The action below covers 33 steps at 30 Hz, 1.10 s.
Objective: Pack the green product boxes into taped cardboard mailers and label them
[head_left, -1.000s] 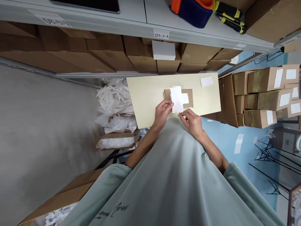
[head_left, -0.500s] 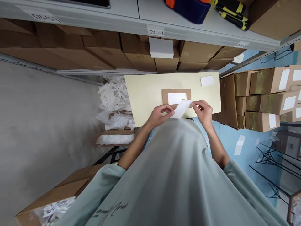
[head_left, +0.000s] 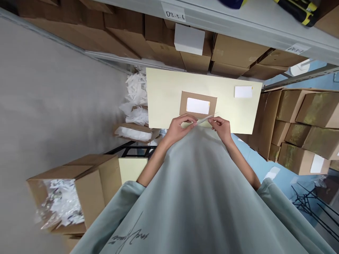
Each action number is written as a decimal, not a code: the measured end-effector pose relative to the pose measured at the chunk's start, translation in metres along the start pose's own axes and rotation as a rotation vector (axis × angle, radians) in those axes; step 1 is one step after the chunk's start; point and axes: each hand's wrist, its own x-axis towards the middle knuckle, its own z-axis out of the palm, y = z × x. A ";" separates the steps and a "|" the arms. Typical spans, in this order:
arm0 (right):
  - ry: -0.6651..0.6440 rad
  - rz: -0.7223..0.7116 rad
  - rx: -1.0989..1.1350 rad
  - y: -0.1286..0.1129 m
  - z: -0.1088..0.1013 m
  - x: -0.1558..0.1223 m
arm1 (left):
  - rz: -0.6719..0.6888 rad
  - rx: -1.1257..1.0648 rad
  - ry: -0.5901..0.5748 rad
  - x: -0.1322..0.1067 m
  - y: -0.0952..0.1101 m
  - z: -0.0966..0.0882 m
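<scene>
Left hand (head_left: 180,128), right hand (head_left: 221,129) pinching white slip (head_left: 205,119) | pale-yellow tabletop (head_left: 164,98) | grey shelf (head_left: 227,24) beyond | blue floor (head_left: 253,160) rightward

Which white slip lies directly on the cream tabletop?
The lone slip near the right end of the tabletop. The second slip lies on the brown cardboard; the third slip is held by the left hand and right hand.

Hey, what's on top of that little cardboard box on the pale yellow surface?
A white label with an orange mark at one end lies on the cardboard box. The cardboard under the label is covered, and the left hand hides part of the box's near edge.
</scene>
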 end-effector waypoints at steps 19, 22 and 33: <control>-0.031 -0.462 -0.407 -0.002 -0.079 0.019 | -0.141 0.186 0.555 0.002 -0.011 0.075; -0.046 -0.557 -0.600 -0.012 -0.087 0.013 | -0.043 0.169 0.537 0.007 0.000 0.068; -0.064 -0.709 -0.859 -0.024 -0.079 -0.011 | 0.268 0.413 0.330 0.013 0.002 0.043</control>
